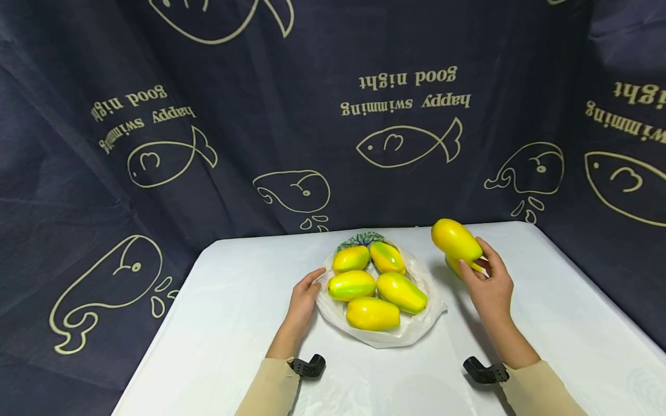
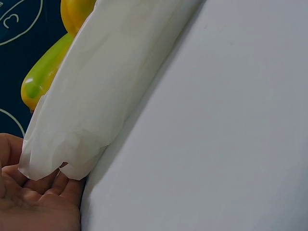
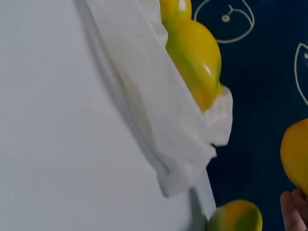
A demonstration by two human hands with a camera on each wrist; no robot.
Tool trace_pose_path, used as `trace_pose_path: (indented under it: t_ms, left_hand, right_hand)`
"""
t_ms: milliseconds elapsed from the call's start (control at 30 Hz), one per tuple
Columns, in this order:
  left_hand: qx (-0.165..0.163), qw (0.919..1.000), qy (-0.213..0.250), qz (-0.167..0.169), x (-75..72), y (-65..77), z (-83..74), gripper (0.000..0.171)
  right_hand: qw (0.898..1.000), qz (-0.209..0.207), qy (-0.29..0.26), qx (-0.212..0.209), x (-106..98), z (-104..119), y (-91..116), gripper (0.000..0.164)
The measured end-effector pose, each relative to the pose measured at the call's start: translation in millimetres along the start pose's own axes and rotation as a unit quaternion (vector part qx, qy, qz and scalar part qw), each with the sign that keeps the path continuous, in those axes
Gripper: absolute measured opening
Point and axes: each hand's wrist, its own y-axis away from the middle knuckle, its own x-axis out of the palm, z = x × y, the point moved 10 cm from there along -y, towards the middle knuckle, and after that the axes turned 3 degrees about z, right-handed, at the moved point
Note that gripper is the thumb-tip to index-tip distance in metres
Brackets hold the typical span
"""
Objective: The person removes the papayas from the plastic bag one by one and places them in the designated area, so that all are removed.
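A white plastic bag (image 1: pixel 382 340) lies on the table with its mouth rolled wide and several yellow-green papayas (image 1: pixel 373 314) inside. At the bag's left edge, my left hand (image 1: pixel 303 297) holds the rim. The left wrist view shows the fingers beneath the bag's edge (image 2: pixel 67 144) and the thumb on its other side. My right hand (image 1: pixel 489 286) grips a yellow papaya (image 1: pixel 455 238), raised to the right of the bag. Another papaya (image 3: pixel 236 216) rests on the table, mostly hidden behind the held one in the head view.
A white-covered table (image 1: pixel 234 323) carries everything. Behind it and at both sides hangs a dark blue cloth (image 1: pixel 312 127) with fish and whale drawings. A black band with a camera mount (image 1: pixel 309 366) sits on the left wrist, and a similar one (image 1: pixel 486 371) on the right.
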Motion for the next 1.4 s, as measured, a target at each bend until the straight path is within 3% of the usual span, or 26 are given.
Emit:
trace_pose_path:
  t_ms: [800,1067,1400]
  left_hand:
    - [-0.006,1.0000,0.003,0.002,0.7,-2.3,3.1,0.042]
    - [-0.011,0.9998,-0.018,0.000,0.4,-1.2,2.5,0.042]
    - [-0.009,1.0000,0.003,0.003,0.6,0.7,1.1,0.043]
  right_hand:
    - [0.993,-0.076,0.048,0.083,-45.7,-45.7,-14.5,0.058]
    - [0.986,-0.079,0.090,0.120,-51.6,-65.4,-16.6,0.060]
    - [0.979,-0.084,0.104,0.152,-55.2,-77.6,-18.7,0.061]
